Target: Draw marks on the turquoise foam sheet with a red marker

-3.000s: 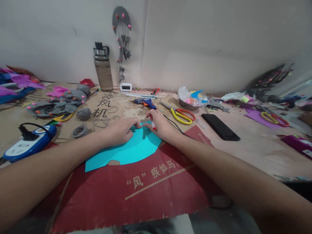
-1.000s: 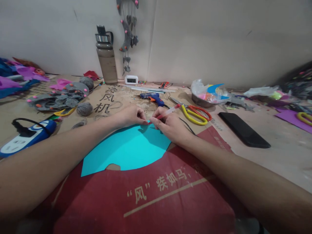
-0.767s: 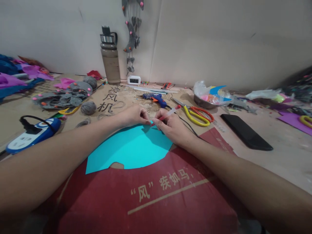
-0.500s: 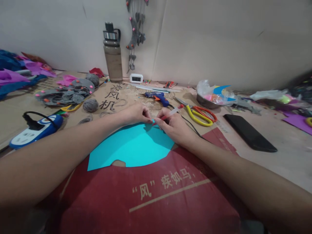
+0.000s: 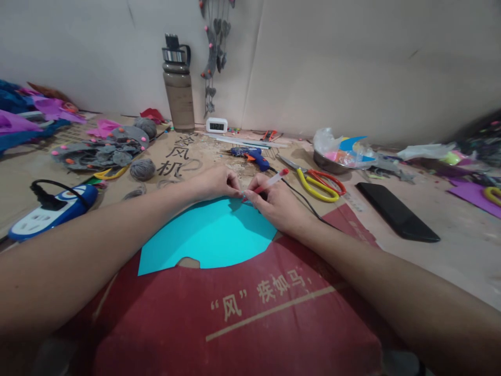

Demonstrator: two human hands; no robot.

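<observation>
A turquoise sheet of paper or felt [image 5: 207,230], with a curved lower edge and a small notch, lies on a red printed cardboard piece [image 5: 235,334]. My right hand [image 5: 274,201] is closed around a red pen [image 5: 272,181] with a translucent barrel. The pen slants, its tip low at the sheet's far edge. Just left of the tip, my left hand [image 5: 219,183] is closed, with thumb and fingertips pinched at that same edge. The exact grip of the left fingertips is partly hidden.
Beyond my hands lie a blue glue gun [image 5: 254,156] and scissors [image 5: 317,183]. A phone [image 5: 395,211] and a bowl [image 5: 336,162] are to the right. Leftward are a power strip [image 5: 55,211], grey yarn [image 5: 142,169] and felt pieces [image 5: 102,149]. A bottle [image 5: 179,94] stands behind.
The view has shifted slightly, moving the scene a little left. The pen in my right hand is tilted a bit differently. Both hands stay at the sheet's far edge.
</observation>
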